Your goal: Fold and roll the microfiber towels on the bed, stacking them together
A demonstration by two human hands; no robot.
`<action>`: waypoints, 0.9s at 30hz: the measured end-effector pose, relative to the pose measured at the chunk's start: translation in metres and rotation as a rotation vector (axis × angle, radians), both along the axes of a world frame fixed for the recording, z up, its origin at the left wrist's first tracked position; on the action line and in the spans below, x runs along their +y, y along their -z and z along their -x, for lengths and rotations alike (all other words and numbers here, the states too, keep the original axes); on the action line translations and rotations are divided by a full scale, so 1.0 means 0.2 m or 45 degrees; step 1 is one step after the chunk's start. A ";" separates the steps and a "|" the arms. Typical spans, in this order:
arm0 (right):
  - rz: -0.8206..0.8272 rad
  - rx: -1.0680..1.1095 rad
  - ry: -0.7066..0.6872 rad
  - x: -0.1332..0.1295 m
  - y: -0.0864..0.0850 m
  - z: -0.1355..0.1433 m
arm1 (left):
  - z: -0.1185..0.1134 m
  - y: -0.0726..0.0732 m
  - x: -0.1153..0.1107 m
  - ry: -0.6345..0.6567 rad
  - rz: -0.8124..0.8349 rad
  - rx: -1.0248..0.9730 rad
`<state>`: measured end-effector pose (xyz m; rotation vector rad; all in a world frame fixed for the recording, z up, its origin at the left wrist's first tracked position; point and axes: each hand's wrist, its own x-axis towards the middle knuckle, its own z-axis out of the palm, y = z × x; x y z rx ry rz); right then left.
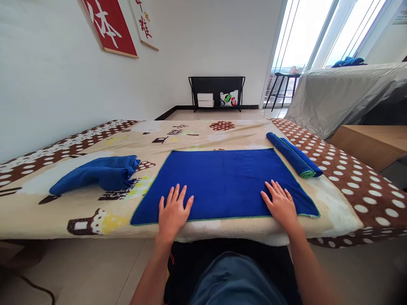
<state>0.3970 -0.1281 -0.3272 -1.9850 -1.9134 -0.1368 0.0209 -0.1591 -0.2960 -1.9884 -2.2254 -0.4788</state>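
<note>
A blue towel (pixel 222 182) with green edging lies spread flat before me on the patterned blanket (pixel 203 228). My left hand (pixel 174 209) rests palm down on its near left part, fingers spread. Near the right corner, my right hand (pixel 280 203) lies flat on the towel too, its fingers stretched out and holding nothing. To the right are rolled blue towels (pixel 294 154) with green edges, lying side by side. On the left sits a loosely bunched blue cloth (pixel 95 173), apart from the spread towel.
The blanket's brown polka-dot border (pixel 359 186) runs along the right side. Beyond it stand a wooden box-like piece (pixel 372 137) and furniture under a plastic sheet (pixel 343 93). A black rack (pixel 216 87) is against the far wall, and a dark stool (pixel 286 76) stands by the window.
</note>
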 end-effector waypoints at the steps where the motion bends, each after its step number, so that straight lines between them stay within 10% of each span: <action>1: -0.005 -0.010 0.050 -0.02 0.01 -0.06 | 0.07 0.01 -0.03 -0.067 -0.005 -0.021; 9: 0.059 -0.044 0.307 -0.08 0.05 -0.35 | 0.37 0.00 -0.12 -0.277 0.054 -0.080; 19: 0.014 0.059 -0.568 0.45 -0.38 0.44 | -0.37 -0.39 0.37 0.463 0.145 0.011; 27: 0.017 0.111 -0.574 0.72 -0.19 0.57 | -0.61 -0.13 0.81 0.425 0.259 -0.055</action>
